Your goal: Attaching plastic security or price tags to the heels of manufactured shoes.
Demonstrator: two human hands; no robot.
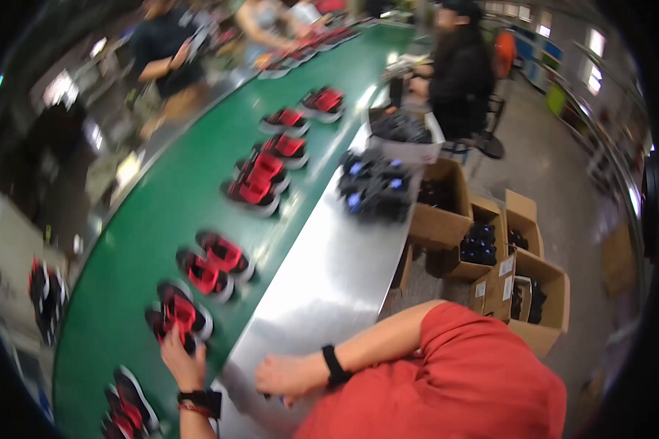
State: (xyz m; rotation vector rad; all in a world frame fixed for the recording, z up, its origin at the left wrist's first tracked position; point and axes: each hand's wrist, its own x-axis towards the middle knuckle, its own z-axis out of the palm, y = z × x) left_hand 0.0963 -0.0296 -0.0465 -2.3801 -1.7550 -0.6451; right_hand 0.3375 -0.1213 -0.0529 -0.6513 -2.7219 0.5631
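Note:
A pair of black and red sneakers (179,311) with pale soles lies on the green conveyor belt (132,252). My left hand (181,360) reaches over the belt, its fingertips at the near end of this pair, with thumb and fingers apart. My right hand (291,376) is closed above the metal side table (300,293). A small dark and bluish bit shows beneath it, too little to name. Another pair of sneakers (214,263) lies just farther along the belt, and one more pair (129,406) sits nearer me at the lower left.
Several more sneakers (260,175) line the belt farther off. Dark pieces with blue spots (373,186) are piled on the metal table beside a white box (417,151). Open cardboard boxes (439,223) stand on the floor at right. A person in black (461,80) sits beyond; others work across the belt.

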